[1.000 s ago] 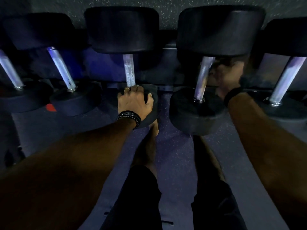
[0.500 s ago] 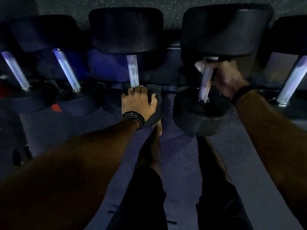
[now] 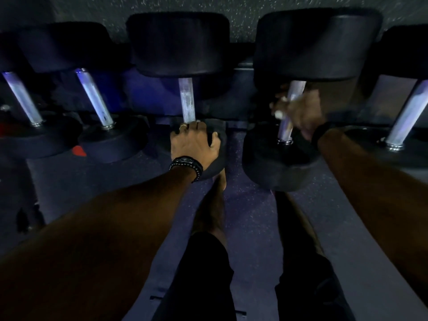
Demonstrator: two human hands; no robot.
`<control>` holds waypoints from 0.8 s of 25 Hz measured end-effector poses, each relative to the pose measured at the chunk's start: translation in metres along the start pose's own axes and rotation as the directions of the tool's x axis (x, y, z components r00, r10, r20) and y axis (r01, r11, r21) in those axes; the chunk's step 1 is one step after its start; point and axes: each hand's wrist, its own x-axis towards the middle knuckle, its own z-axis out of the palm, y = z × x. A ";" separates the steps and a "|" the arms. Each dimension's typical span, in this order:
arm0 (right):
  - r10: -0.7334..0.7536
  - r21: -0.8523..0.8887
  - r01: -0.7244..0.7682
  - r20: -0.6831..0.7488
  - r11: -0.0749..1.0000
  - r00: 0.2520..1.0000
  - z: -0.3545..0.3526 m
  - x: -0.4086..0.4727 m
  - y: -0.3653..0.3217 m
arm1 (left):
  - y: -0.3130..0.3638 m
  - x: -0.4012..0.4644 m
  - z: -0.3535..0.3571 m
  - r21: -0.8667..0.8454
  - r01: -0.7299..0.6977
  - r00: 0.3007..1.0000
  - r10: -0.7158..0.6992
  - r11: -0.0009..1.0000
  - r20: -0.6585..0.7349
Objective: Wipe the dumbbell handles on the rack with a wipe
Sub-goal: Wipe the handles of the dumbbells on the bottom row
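Several black dumbbells with silver handles lie in a row on a dark rack. My left hand (image 3: pixel 193 141) grips the near head (image 3: pixel 216 156) of the middle dumbbell, just below its handle (image 3: pixel 187 100). My right hand (image 3: pixel 298 112), blurred by motion, is curled round the handle (image 3: pixel 290 107) of the dumbbell to the right, with a white wipe (image 3: pixel 279 112) bunched between fingers and metal. That dumbbell's near head (image 3: pixel 275 163) sits below my hand.
Two more dumbbell handles (image 3: pixel 95 98) (image 3: pixel 23 98) stand to the left and another handle (image 3: pixel 407 114) at the far right. My legs in dark trousers (image 3: pixel 203 274) and bare feet reach toward the rack over a speckled floor (image 3: pixel 245 205).
My right hand came from behind the right dumbbell's handle, wrapped round it with the wipe and slid down along it. My left hand stayed on the middle dumbbell's head.
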 end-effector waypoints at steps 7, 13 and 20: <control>-0.287 -0.433 0.198 -0.152 0.879 0.946 -0.026 -0.038 0.017 | -0.002 0.000 0.001 -0.019 -0.021 1.000 0.021 1.000 -0.018; -0.290 -0.011 0.298 -0.277 0.954 0.916 -0.024 -0.029 0.024 | 0.000 0.000 -0.002 -0.027 -0.009 1.000 0.010 1.000 0.009; -0.080 0.134 0.126 -0.306 0.983 0.949 -0.021 -0.018 0.027 | -0.002 -0.001 -0.002 -0.017 -0.015 1.000 0.016 1.000 0.013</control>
